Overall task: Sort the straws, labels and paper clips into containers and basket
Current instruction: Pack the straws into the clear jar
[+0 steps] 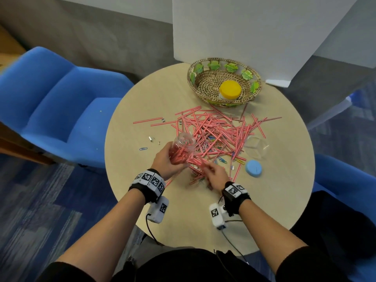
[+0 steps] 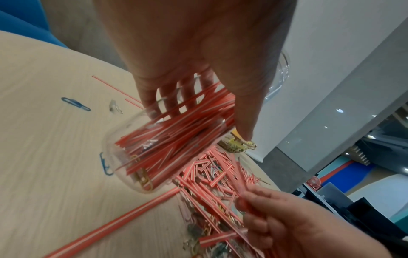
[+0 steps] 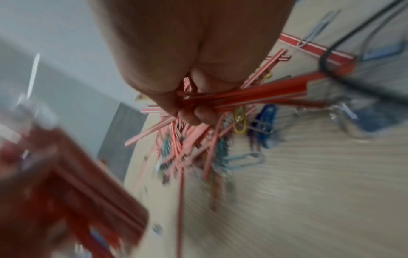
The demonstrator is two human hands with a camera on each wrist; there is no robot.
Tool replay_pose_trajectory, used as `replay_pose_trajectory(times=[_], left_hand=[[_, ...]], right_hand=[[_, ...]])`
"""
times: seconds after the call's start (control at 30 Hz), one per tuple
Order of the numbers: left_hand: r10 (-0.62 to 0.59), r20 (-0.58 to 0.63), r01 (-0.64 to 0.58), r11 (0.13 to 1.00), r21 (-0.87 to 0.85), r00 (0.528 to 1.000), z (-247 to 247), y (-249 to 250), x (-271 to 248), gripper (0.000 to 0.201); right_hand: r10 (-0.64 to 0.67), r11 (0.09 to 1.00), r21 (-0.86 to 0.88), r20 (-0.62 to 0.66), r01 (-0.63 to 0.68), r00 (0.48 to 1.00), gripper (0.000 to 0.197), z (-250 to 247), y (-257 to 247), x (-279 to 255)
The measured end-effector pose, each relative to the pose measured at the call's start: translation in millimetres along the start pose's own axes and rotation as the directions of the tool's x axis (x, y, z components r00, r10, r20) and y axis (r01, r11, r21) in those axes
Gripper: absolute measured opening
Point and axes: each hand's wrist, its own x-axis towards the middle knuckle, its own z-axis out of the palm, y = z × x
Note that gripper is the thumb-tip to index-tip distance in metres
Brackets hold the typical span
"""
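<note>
My left hand (image 1: 169,158) grips a clear jar (image 1: 183,147) packed with red-and-white striped straws and holds it tilted just above the table, mouth toward me. In the left wrist view the jar (image 2: 141,157) also holds a yellow paper clip or two. My right hand (image 1: 209,168) pinches a small bunch of straws (image 3: 253,97) beside the jar's mouth. A big loose pile of straws (image 1: 219,131) covers the table's middle, with coloured paper clips (image 3: 239,122) mixed in under my right hand.
A woven basket (image 1: 195,78) at the back holds a yellow-lidded jar (image 1: 230,89). An empty clear container (image 1: 256,147) and a blue lid (image 1: 253,168) lie to the right. A blue paper clip (image 1: 143,148) and small silver bits (image 1: 151,138) lie to the left. Blue chairs surround the round table (image 1: 130,180).
</note>
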Motion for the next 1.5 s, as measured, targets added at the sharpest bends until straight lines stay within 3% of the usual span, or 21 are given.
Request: replay_pose_trajectory(times=[0.07,0.13,0.2,0.3,0.47,0.53,0.67,0.73,0.9,1.0,1.17,1.37,1.5], left_hand=[[0.0,-0.018,0.0,1.0,-0.009,1.0,-8,3,3,0.069],[0.004,-0.045,-0.005,1.0,-0.02,0.999,-15,4,6,0.065],[-0.001,-0.057,-0.001,0.999,-0.032,0.998,-19,4,9,0.064],[-0.001,-0.039,0.001,1.0,-0.002,0.999,-17,3,10,0.067],[0.04,0.079,-0.043,0.998,0.044,0.996,2,10,10,0.074],[0.06,0.14,-0.066,0.997,0.039,0.988,12,16,11,0.077],[0.097,0.215,-0.105,0.994,0.028,0.972,27,23,15,0.079],[0.104,0.227,-0.114,0.993,0.031,0.968,29,24,16,0.078],[0.068,0.23,-0.094,0.99,0.105,0.971,20,15,16,0.086],[0.037,0.202,-0.064,0.99,0.129,0.979,14,10,16,0.086],[0.033,0.204,-0.068,0.984,0.165,0.978,13,15,17,0.074],[0.077,0.233,-0.115,0.982,0.153,0.969,20,29,24,0.074],[0.061,0.252,-0.09,0.99,0.104,0.966,26,29,29,0.081]], right_hand=[[0.078,0.94,0.337,-0.047,-0.058,0.996,0.02,-9,-5,5],[0.162,0.724,0.686,-0.064,-0.074,0.985,0.019,-23,-15,9],[0.193,0.472,0.881,-0.067,-0.033,0.979,0.02,-42,-30,13],[0.124,0.287,0.955,-0.114,0.074,0.986,0.029,-73,-57,13],[-0.078,0.176,0.951,-0.244,0.254,0.967,0.053,-111,-109,2],[-0.133,0.168,0.947,-0.254,0.274,0.958,0.054,-117,-122,-1],[-0.115,0.313,0.907,-0.258,0.281,0.959,0.05,-120,-133,-8],[-0.075,0.342,0.907,-0.234,0.245,0.969,0.049,-119,-129,-8],[0.031,0.385,0.906,-0.203,0.175,0.979,0.046,-122,-107,-4],[0.061,0.346,0.919,-0.221,0.187,0.973,0.043,-125,-105,-3],[0.04,0.451,0.866,-0.26,0.214,0.965,0.046,-129,-128,-5],[-0.127,0.329,0.872,-0.34,0.363,0.932,0.047,-122,-176,-13],[-0.123,0.4,0.815,-0.406,0.419,0.906,0.048,-102,-183,-9]])
